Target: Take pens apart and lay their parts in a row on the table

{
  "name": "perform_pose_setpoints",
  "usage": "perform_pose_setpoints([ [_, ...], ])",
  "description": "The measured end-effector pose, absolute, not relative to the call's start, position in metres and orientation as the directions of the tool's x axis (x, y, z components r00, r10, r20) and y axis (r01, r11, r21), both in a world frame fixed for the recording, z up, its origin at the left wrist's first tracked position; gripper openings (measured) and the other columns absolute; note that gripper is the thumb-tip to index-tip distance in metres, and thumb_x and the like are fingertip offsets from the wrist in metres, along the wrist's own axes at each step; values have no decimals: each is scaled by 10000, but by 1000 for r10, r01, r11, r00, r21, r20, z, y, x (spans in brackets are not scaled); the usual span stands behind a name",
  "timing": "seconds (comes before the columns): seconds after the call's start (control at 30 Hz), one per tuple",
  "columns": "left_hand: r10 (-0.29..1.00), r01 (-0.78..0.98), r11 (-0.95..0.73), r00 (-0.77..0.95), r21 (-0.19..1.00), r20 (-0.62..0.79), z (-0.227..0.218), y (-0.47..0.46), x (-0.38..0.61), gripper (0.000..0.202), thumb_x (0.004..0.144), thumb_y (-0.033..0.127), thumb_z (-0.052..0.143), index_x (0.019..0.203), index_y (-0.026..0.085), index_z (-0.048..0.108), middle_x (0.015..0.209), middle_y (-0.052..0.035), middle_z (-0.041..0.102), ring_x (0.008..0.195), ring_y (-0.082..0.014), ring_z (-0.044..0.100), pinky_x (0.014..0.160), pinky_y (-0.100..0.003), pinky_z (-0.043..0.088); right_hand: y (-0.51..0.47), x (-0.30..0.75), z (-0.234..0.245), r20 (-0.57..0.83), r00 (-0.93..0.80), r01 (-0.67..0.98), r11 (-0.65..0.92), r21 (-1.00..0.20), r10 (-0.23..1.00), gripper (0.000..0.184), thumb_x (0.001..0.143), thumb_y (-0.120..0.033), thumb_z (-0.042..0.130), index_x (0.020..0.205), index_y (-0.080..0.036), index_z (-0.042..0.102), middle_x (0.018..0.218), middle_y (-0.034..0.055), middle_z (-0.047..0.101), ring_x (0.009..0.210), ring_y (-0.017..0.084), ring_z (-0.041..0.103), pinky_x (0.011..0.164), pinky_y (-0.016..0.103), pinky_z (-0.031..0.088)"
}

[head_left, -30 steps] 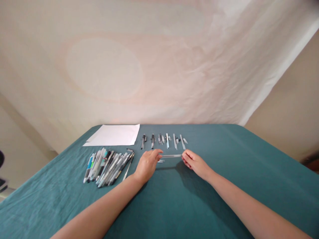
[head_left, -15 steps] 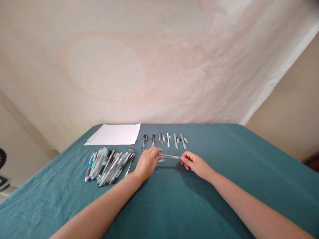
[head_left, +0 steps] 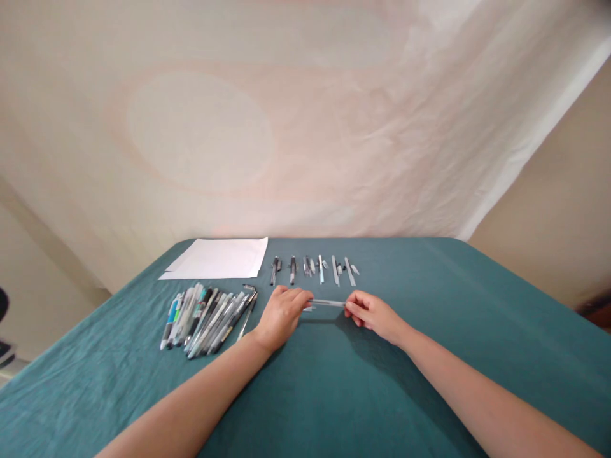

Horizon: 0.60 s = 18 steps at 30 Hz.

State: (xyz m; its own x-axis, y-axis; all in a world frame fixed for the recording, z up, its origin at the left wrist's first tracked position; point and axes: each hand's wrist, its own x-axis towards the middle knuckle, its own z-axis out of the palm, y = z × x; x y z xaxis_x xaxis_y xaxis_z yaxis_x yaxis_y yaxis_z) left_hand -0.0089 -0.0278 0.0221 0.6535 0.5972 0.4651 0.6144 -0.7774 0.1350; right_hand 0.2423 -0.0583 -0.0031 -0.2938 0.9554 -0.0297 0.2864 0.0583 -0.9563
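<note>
While the left hand (head_left: 281,315) pinches one end of the pen (head_left: 328,303) and the right hand (head_left: 375,315) pinches the other, it sits level just above the surface (head_left: 429,356). End grips likely steady it and leave the barrel bare. Pen pile (head_left: 210,315) lies left, sorted parts row (head_left: 312,266) beyond.

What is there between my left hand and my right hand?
In the head view, a thin clear plastic pen barrel spans the gap, the left hand pinching one end and the right hand the other, over the teal tablecloth.
</note>
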Motion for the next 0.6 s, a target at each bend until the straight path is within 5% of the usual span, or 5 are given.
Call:
perform_pose_setpoints([
  [0.43,605,611,-779,669,144,432,20,-27,-7,226,934,258,344,903,180,554,850,-42,598,812,-155,534,781,-306,324,-59,242,-2,-5,-299,274,81,-958,954,294,819,-465,508,818,-172,521,693,-11,562,506,63,417,474,195,306],
  [0.6,609,613,-776,664,150,434,21,-27,-8,197,924,283,381,999,185,534,912,-42,609,860,-161,537,791,-307,322,-58,242,-5,-6,-297,273,79,-959,955,285,812,-453,523,845,-170,522,754,7,589,531,68,439,475,193,312],
])
